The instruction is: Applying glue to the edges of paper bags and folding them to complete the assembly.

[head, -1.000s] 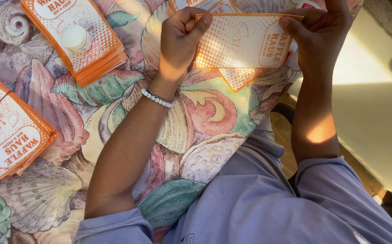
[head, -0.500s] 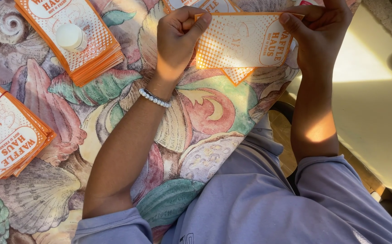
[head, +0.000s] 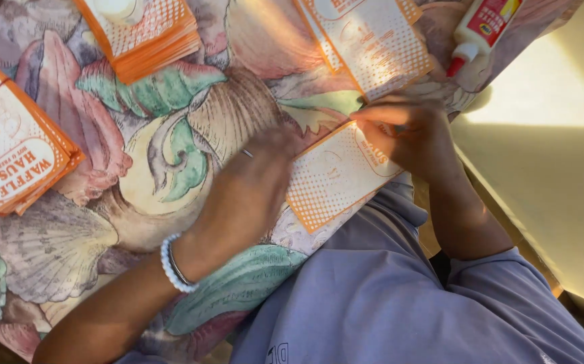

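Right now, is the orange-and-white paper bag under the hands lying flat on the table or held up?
Lying flat: the paper bag rests on the shell-patterned tablecloth, with the left hand and right hand pressing on it.

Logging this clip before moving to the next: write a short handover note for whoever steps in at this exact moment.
Left hand: blurred, flat on the left edge of the orange-and-white paper bag; grip unclear.
Right hand: fingers pressed on the bag's upper right part.
The bag lies flat on the shell-print tablecloth, at the near edge.
Another flat bag lies beyond it; glue bottle at the top right.
Stacks of the same bags sit at the far left and top.
Done: bag laid down. Left: whether it is glued cannot be seen.
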